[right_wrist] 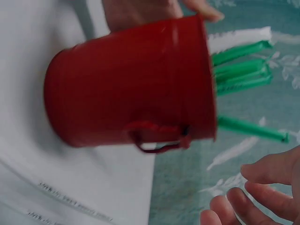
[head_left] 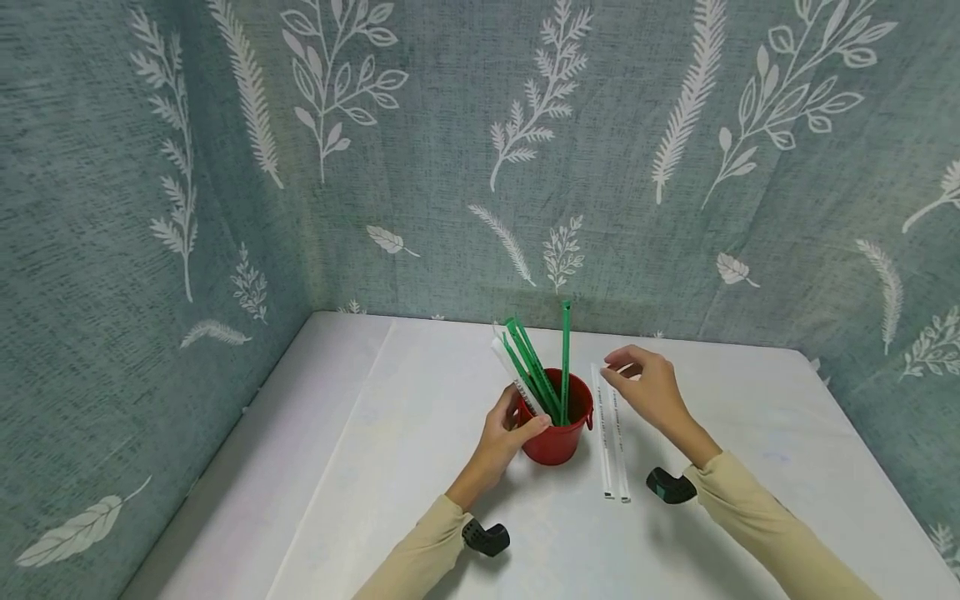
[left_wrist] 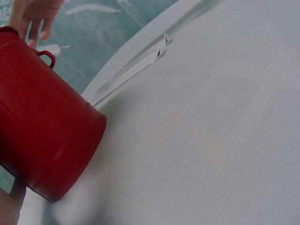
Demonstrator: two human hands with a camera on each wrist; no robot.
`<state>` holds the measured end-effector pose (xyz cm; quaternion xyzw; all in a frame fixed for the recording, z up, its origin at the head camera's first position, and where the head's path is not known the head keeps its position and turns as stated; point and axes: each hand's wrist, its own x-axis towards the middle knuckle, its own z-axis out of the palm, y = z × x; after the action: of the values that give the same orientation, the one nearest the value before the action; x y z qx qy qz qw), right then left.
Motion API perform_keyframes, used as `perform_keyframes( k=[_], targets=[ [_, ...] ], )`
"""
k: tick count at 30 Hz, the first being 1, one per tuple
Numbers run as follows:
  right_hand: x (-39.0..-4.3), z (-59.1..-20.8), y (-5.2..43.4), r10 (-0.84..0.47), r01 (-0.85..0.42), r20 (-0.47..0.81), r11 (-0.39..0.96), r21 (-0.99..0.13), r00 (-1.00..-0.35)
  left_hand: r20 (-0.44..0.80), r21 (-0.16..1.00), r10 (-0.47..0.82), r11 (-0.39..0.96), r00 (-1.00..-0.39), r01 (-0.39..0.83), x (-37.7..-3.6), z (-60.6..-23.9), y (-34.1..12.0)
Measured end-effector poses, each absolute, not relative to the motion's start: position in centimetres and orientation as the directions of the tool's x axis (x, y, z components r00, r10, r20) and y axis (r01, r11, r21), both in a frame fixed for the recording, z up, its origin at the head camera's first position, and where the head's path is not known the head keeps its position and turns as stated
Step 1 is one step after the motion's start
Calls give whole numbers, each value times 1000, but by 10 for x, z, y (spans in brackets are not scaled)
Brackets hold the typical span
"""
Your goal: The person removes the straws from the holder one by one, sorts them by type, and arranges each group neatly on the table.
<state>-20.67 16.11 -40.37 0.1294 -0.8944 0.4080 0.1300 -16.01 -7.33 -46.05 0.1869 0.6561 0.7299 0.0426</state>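
- Item, red bucket [head_left: 558,433]: it stood upright on the white table [head_left: 420,467], near the middle, in front of you. Your left hand [head_left: 506,429] curled round its left side, thumb at the rim.
- Contents, green straws [head_left: 536,371]: several leaned left in the bucket; one stood nearly upright. One white wrapped straw [head_left: 513,375] leaned with them, by your left thumb.
- Item, two wrapped straws [head_left: 611,442]: they lay side by side on the table, just right of the bucket.
- Your right hand [head_left: 648,383] hovered above those two straws, fingers loosely bent, holding nothing.
- Head view only: both hands together, the straws' lean, and the leaf-patterned cloth [head_left: 480,150] behind the table.
- Left wrist view only: the bucket's [left_wrist: 42,136] base edge against the table, and the far ends of the lying straws [left_wrist: 136,65]. It showed your left hand only at the frame's edge.
- Right wrist view only: the bucket's small side handle [right_wrist: 157,138], print on the wrappers [right_wrist: 70,201], and your right fingertips [right_wrist: 253,197] apart and clear of the bucket.
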Motion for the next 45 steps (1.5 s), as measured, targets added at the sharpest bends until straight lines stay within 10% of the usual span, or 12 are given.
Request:
perform_keyframes(
  k=[45],
  targets=[
    [-181, -380, 84, -335, -464, 346, 396, -792, -876, 203, 977, 288, -128, -936, 172, -159, -462, -72]
  ],
)
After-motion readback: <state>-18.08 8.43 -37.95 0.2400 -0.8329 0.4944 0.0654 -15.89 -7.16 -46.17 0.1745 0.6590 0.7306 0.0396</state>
